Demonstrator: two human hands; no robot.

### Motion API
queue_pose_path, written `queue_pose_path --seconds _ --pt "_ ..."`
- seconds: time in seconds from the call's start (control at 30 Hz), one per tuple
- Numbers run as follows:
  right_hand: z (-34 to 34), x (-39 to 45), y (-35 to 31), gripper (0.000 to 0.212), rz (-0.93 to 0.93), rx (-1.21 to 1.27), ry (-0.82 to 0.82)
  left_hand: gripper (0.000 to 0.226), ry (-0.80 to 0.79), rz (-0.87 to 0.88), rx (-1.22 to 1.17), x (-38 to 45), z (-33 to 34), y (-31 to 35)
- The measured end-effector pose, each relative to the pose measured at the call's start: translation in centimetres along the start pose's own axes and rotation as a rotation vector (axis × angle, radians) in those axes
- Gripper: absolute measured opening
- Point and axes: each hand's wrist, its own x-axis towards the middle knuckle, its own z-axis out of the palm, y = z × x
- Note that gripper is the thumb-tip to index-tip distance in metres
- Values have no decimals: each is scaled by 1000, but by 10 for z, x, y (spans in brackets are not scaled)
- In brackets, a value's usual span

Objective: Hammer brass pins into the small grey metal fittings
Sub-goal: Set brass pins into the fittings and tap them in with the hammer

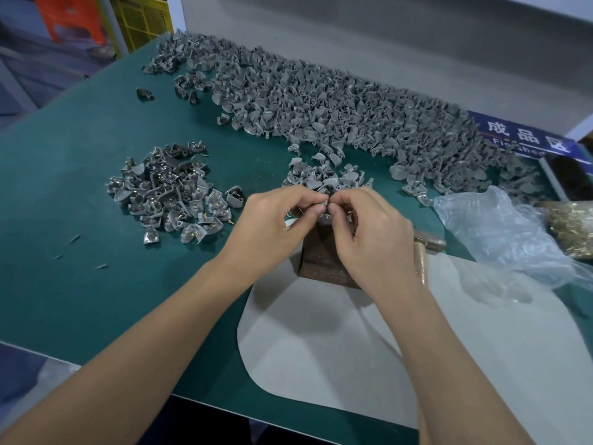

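Left hand and right hand pinched one fitting over the block. Pin unseen. Tight grip; misalignment could bend it under hammering.

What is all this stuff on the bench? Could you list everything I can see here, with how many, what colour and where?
Loose fittings: too many to count, grey, a long heap across the back of the table.
Fittings with pins: several dozen, grey with brass, a pile at the left.
Small heap of fittings: about a dozen or more, grey, just beyond the hands.
Metal block: one, dark brown, under the hands.
Hammer: one, wooden handle, lying right of the block, mostly hidden.
Brass pins: many, gold, at the right edge.
Plastic bag: one, clear, beside the pins.
Sheet: one, pale grey, under the block.
Table: one, green top.
Sign: one, blue, far right.
Left hand: pinches a small piece over the block.
Right hand: pinches there too.
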Motion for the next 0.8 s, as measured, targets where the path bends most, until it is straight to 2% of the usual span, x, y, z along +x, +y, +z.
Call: queue_pose_path --seconds 0.17,0.37,0.8 --pt "0 0 -2 4 4 -4 -9 13 23 -28 -58 -1 0 1" --pt "-9 3 8 5 -128 4 -84 14 -25 -63 -107 -2 0 -2" --pt "-9 1 11 6 -39 152 -96 14 -70 -165 -255 -2 4 -6"
